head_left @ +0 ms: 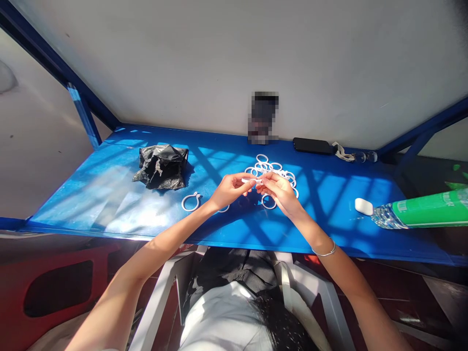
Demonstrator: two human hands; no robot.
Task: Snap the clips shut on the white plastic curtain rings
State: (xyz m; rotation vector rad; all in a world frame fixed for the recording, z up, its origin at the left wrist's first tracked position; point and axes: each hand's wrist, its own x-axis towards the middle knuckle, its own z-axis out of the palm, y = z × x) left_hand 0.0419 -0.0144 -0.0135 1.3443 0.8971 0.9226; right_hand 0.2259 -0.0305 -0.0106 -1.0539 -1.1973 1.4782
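Note:
My left hand (231,188) and my right hand (281,191) meet over the middle of the blue table. Between their fingertips they pinch a white plastic ring (249,181), seen nearly edge-on and partly covered by the fingers. Just beyond the hands lies a loose pile of similar white rings (262,159), some overlapping. One more ring (268,202) shows below my right hand. Left of my left wrist, a ring with a small knob-like fitting (190,202) lies flat, and part of another ring (224,208) peeks out under my forearm.
A crumpled black plastic bag (161,168) sits on the table (120,185) at the left. Along the back are a pixelated dark object (262,118), a black phone (312,146) and a pale strap (342,152). A white case (363,206) and a green-labelled bottle (431,208) lie right.

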